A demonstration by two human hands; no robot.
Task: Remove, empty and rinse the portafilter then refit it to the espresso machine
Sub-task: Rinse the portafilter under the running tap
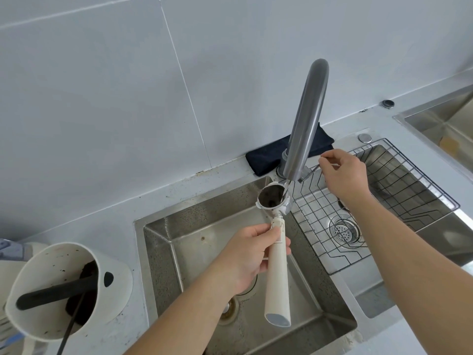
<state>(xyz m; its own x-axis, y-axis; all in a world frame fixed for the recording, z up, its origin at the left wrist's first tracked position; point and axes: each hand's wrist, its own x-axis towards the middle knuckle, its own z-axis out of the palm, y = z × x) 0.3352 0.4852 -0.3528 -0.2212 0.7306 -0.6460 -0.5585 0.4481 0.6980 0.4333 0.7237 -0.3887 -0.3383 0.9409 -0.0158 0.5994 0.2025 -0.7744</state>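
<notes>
Cream-handled portafilter (274, 252) under faucet (305, 124)

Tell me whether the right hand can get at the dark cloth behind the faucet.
Probably yes: the right hand, pinching the faucet lever, is beside the dark cloth, with only the faucet partly between them.

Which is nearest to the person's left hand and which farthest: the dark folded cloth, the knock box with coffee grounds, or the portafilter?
From the left hand, in the head view:
1. Portafilter: its handle is in that hand's grip, over the left sink basin.
2. Knock box: on the counter, to the left.
3. Dark cloth: by the wall, behind the tap.
</notes>
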